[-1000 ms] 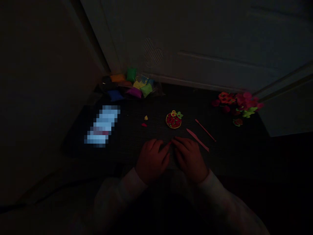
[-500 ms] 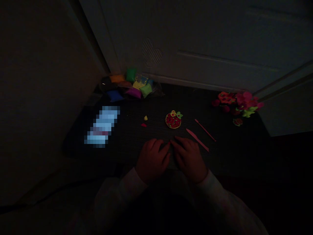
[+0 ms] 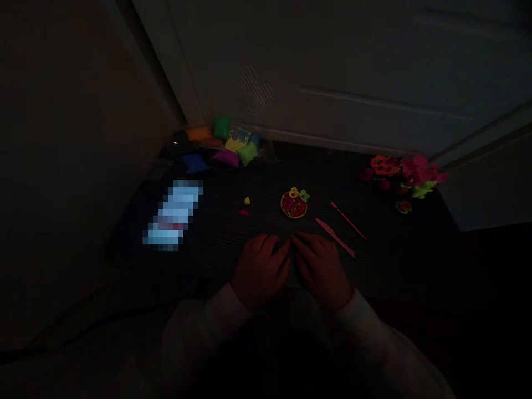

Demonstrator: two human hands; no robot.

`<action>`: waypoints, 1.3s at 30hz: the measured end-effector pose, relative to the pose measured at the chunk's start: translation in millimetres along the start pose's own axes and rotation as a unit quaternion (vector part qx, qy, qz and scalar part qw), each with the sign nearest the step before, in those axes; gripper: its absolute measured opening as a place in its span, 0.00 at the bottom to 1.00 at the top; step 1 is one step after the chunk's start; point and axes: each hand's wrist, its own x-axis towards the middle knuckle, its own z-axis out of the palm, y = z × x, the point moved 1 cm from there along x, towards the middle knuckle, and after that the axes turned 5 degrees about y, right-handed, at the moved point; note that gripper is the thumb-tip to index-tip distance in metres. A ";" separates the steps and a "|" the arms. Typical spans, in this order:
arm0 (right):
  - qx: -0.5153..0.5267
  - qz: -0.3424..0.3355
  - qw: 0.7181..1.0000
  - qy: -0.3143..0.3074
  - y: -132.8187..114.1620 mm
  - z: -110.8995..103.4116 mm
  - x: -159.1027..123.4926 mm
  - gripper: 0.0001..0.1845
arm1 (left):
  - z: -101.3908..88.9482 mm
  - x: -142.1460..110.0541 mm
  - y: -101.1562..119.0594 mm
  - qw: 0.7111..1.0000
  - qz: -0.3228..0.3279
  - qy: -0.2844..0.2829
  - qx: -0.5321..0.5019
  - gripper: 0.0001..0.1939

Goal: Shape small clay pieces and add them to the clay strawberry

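My left hand and my right hand rest near the front of the dark table, index fingertips meeting. Their fingers are curled and pressed together; anything between them is too dark and small to make out. Just beyond lies a round clay disc like a small pizza, red with a tan rim, with a yellow flower and a green flower on its top edge. Right of it are a pink plastic clay knife and a thin pink modelling stick. A yellow clay bit and a red clay bit lie to the left.
A lit, blurred phone-like screen lies at the left. Bags of coloured clay sit at the back left, against a pale panel. Pink and orange flowers stand at the back right, with a small clay piece before them.
My hands stay almost in place, with only a slight shift of the fingertips where they meet. The things on the table have not moved.
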 end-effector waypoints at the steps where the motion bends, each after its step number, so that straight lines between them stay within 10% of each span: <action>1: 0.001 0.000 1.000 0.001 -0.1 0.0 0.1 0.19 | -0.1 0.2 -0.1 1.000 0.002 0.001 0.000 0.17; 39: 0.107 0.068 0.989 0.074 1.8 3.4 24.5 0.04 | -4.9 -2.7 -17.9 0.980 -0.070 0.107 -0.153 0.08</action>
